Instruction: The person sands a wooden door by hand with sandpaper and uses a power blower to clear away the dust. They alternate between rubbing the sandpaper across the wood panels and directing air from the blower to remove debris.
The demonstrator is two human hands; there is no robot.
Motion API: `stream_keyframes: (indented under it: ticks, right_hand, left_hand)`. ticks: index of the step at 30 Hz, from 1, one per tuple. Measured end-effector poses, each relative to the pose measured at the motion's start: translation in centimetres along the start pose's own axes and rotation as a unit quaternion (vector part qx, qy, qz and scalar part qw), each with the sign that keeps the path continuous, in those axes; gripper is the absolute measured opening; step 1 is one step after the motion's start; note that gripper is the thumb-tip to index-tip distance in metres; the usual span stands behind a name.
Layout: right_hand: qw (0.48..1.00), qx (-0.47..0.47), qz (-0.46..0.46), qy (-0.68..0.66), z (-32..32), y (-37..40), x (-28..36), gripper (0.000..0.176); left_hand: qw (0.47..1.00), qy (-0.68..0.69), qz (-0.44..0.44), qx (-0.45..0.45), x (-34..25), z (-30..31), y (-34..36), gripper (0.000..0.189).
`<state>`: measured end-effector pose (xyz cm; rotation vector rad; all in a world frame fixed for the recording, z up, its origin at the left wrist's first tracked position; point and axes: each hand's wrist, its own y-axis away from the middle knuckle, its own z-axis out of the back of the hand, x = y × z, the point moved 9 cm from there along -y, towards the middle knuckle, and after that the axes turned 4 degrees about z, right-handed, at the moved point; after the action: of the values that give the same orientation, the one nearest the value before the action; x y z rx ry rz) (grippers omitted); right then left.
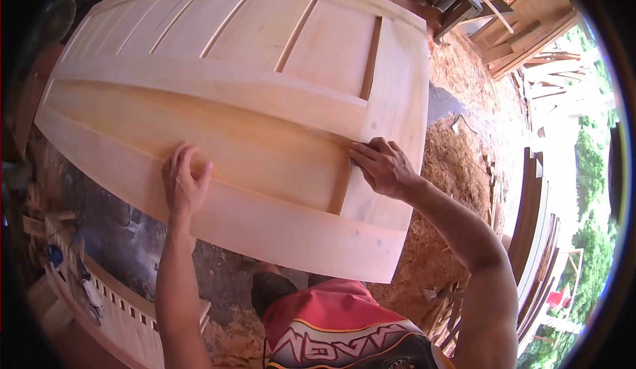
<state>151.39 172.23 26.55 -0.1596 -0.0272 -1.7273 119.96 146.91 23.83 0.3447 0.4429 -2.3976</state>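
A pale wooden door lies flat in front of me, with a long recessed panel on the near side and several narrow slats with grooves between them on the far side. My right hand is at the right end of the long recess, its fingers bent together and pressed at the inner edge of the frame. Something small may be pinched under those fingertips, but I cannot make it out. Over the near rail and the recess edge rests my left hand, fingers loosely curved and thumb apart, holding nothing visible.
Sawdust covers the floor to the right. Long boards stand further right, and wooden pieces are stacked at the far right. At the lower left is a slotted wooden frame with tools near it. My body is close to the door's near edge.
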Motion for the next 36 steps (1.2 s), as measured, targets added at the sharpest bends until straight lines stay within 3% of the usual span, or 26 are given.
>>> stream_keyframes:
  ticks: [3,4,6,9,10,12,15,18,19,20,21,24,25,26,28,29,30,32,34,35,36]
  right_hand:
    - [0.995,0.039,0.079,0.046,-1.6,2.0,4.4,0.029]
    - [0.991,0.058,0.112,-0.031,-1.7,3.5,7.7,0.028]
    - [0.981,0.074,0.129,-0.122,-1.1,3.5,8.3,0.027]
    - [0.994,0.083,0.056,0.047,-0.8,1.4,5.3,0.025]
    - [0.989,0.083,0.121,-0.001,-1.2,2.9,8.0,0.024]
    - [0.981,0.093,0.150,-0.081,-1.2,3.7,8.6,0.024]
    - [0.991,0.075,0.103,0.029,-0.1,1.4,6.5,0.025]
    - [0.980,0.097,0.173,-0.025,-1.0,3.8,9.0,0.025]
    - [0.983,0.088,0.159,0.000,-1.1,3.0,7.2,0.026]
    - [0.993,0.086,0.069,0.032,-1.4,1.6,4.0,0.027]
    - [0.993,0.089,0.065,0.035,-1.6,1.8,4.3,0.026]
    - [0.985,0.103,0.138,-0.029,-1.4,4.0,9.1,0.025]
    - [0.985,0.056,0.146,-0.080,-1.6,3.2,7.5,0.023]
    - [0.996,0.045,0.078,-0.005,-2.2,2.3,3.6,0.021]
    - [1.000,0.013,-0.002,0.023,-0.2,0.0,1.2,0.018]
    - [0.996,0.072,0.034,0.045,-1.3,0.8,3.1,0.018]
    - [0.995,0.029,0.100,-0.001,-1.6,2.6,5.4,0.021]
    - [0.994,0.040,0.095,-0.030,-2.3,2.7,3.1,0.022]
    - [1.000,0.019,-0.010,0.021,0.9,-0.4,-0.1,0.022]
    - [0.998,0.041,-0.004,0.047,-1.7,0.4,0.0,0.024]
    - [0.993,0.098,0.059,0.040,-1.1,0.9,2.8,0.024]
  left_hand:
    - [1.000,0.007,0.001,0.001,0.0,0.2,0.1,0.043]
    - [1.000,0.007,-0.002,-0.002,0.1,0.2,0.0,0.043]
    - [1.000,0.014,-0.001,-0.003,0.2,0.0,0.3,0.043]
    - [1.000,0.014,-0.004,0.003,0.1,0.0,0.6,0.043]
    - [1.000,0.004,-0.003,-0.002,0.4,-0.2,0.3,0.043]
    - [1.000,-0.002,-0.006,-0.003,0.6,-0.4,0.1,0.043]
    - [1.000,0.002,-0.008,0.000,0.4,-0.4,0.4,0.043]
    - [1.000,-0.007,-0.008,-0.008,0.9,-0.4,-0.1,0.043]
    - [1.000,-0.002,-0.003,-0.006,0.5,-0.2,0.1,0.043]
    - [1.000,0.004,0.000,-0.007,0.2,-0.1,0.0,0.042]
    - [1.000,0.003,0.001,0.000,0.1,-0.4,0.4,0.042]
    - [1.000,-0.002,-0.003,-0.006,0.6,-0.1,-0.1,0.043]
    - [1.000,0.006,-0.007,-0.010,0.5,0.1,-0.1,0.043]
    - [1.000,0.016,-0.011,-0.011,0.2,0.0,0.1,0.043]
    - [1.000,0.014,-0.007,-0.004,0.3,-0.2,0.3,0.043]
    - [1.000,0.012,-0.007,-0.005,0.3,-0.2,-0.1,0.043]
    - [1.000,0.012,-0.009,-0.017,0.3,0.0,-0.3,0.043]
    - [0.999,0.010,-0.012,-0.028,0.2,-0.1,0.0,0.044]
    - [1.000,0.008,-0.012,-0.011,0.3,-0.4,0.6,0.044]
    - [1.000,0.006,-0.013,-0.015,0.3,-0.2,-0.1,0.045]
    - [1.000,0.001,-0.012,-0.019,0.4,-0.1,-0.5,0.045]
